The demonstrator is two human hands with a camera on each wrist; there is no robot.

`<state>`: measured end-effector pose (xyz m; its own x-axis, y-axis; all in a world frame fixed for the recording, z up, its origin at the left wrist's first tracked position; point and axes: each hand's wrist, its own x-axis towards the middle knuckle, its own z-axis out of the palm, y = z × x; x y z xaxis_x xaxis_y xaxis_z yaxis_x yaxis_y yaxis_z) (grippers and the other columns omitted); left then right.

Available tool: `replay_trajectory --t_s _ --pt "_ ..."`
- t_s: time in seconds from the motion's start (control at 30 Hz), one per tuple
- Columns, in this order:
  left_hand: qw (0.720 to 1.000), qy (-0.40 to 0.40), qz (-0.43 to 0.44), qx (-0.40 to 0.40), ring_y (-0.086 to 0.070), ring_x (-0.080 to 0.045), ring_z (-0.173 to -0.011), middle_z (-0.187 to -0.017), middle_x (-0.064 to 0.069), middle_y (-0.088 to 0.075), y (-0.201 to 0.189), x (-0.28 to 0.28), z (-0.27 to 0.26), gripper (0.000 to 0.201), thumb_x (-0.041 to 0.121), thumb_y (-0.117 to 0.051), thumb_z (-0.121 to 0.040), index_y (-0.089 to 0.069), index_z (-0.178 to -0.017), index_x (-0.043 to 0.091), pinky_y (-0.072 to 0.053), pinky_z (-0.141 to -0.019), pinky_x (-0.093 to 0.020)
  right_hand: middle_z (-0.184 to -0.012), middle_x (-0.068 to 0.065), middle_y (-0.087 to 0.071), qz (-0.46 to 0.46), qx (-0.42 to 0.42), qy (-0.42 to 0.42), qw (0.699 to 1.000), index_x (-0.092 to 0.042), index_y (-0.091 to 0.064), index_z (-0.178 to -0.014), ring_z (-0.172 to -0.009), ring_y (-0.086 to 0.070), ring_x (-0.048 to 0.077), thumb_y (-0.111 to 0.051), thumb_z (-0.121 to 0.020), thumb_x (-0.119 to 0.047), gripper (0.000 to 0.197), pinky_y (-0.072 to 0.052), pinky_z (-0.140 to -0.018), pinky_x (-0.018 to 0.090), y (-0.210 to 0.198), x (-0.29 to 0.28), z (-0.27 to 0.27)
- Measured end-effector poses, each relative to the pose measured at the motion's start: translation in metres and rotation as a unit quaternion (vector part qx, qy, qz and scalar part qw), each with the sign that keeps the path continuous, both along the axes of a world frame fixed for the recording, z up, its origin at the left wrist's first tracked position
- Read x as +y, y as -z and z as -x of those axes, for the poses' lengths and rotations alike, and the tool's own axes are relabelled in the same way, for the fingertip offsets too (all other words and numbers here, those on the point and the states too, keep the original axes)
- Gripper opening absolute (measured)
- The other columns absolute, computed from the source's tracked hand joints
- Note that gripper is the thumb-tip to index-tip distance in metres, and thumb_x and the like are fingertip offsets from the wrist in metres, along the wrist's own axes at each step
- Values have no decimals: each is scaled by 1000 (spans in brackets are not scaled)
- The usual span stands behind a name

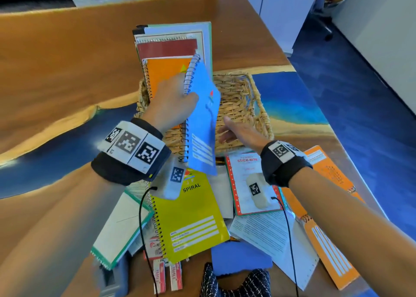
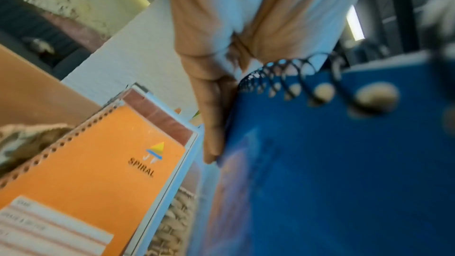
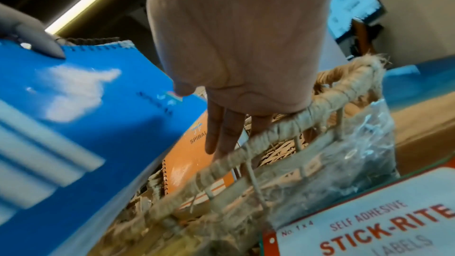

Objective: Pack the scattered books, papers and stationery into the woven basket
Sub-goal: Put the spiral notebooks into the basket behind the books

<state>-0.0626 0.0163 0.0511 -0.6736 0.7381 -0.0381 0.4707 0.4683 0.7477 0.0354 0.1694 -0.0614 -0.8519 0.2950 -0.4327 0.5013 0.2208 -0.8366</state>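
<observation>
My left hand [image 1: 177,98] grips a blue spiral notebook [image 1: 203,119] by its wire binding and holds it tilted over the woven basket [image 1: 245,107]. In the left wrist view the fingers [image 2: 214,120] wrap the blue notebook [image 2: 332,163] near the spiral. An orange spiral notebook [image 1: 166,71] and several other books stand upright in the basket's left side. My right hand [image 1: 238,132] reaches flat over the basket's near rim [image 3: 283,129], fingers [image 3: 221,133] straight, holding nothing. A yellow spiral notebook [image 1: 191,218] and a Stick-Rite label pack [image 1: 247,175] lie on the table in front.
Loose papers [image 1: 270,236], an orange notebook [image 1: 331,229], a green-edged pad [image 1: 121,224], eraser packets [image 1: 166,274] and a blue sheet [image 1: 240,260] lie scattered near the table's front edge. A clear plastic bag [image 3: 357,143] sits at the basket's right corner. The wooden table [image 1: 56,60] stretches left.
</observation>
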Motion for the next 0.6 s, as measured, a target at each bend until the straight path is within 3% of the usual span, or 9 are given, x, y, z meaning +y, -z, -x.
replay_trajectory --t_s 0.03,0.1,0.2,0.27,0.4,0.47,0.53,0.6 --pt "1000 -2 -16 8 -36 -11 -48 -68 -5 -40 -3 1 3 13 5 -41 -95 -44 -83 10 -26 -44 -17 -92 3 -65 1 0 -5 1000 -16 -61 -102 -95 -59 22 -26 -99 -48 48 -39 -92 34 -1 0 0" --pt "999 -19 -40 27 -32 -2 -38 -66 -1 -36 -7 4 10 8 4 -40 -96 -42 -96 12 -21 -37 -12 -96 6 -66 -10 1 -18 1000 -17 -62 -104 -98 -61 24 -31 -98 -46 43 -44 -97 40 1 1 1" --pt "995 -63 -65 47 -31 -14 -51 -71 1 -34 2 10 27 17 6 -39 -98 -39 -113 12 -23 -44 -21 -107 12 -66 -35 10 -44 998 -4 -62 -115 -102 -61 28 -38 -100 -34 41 -46 -98 41 1 3 2" --pt "990 -92 -93 57 -31 -14 -54 -74 1 -40 17 13 41 22 8 -40 -98 -41 -121 7 -24 -46 -23 -104 13 -67 -84 13 -81 993 1 -63 -110 -101 -61 28 -41 -99 -27 38 -46 -97 40 4 4 5" --pt "976 -124 -159 86 -28 -11 -47 -68 4 -37 49 11 61 10 5 -39 -98 -40 -105 12 -22 -47 -24 -105 12 -66 -215 -29 -195 957 -3 -67 -103 -85 -57 19 -41 -99 -30 37 -40 -80 29 11 1 12" --pt "966 -172 -176 82 -25 -11 -48 -65 3 -32 66 11 72 14 3 -38 -97 -35 -99 16 -21 -48 -25 -93 4 -64 -253 -53 -235 937 -10 -67 -93 -81 -56 17 -39 -99 -32 36 -40 -75 28 17 -2 14" --pt "959 -213 -180 41 -26 -7 -49 -68 3 -32 81 9 83 13 1 -39 -96 -36 -98 14 -20 -46 -18 -76 -3 -57 -286 -78 -245 923 -16 -58 -72 -68 -52 14 -33 -100 -36 42 -35 -61 25 22 -4 13" --pt "953 -235 -191 -13 -33 -3 -52 -73 5 -38 94 4 97 11 1 -40 -96 -40 -98 11 -23 -49 -16 -76 -3 -57 -321 -102 -242 910 -19 -56 -73 -69 -51 17 -27 -100 -43 47 -37 -64 26 25 -4 12"
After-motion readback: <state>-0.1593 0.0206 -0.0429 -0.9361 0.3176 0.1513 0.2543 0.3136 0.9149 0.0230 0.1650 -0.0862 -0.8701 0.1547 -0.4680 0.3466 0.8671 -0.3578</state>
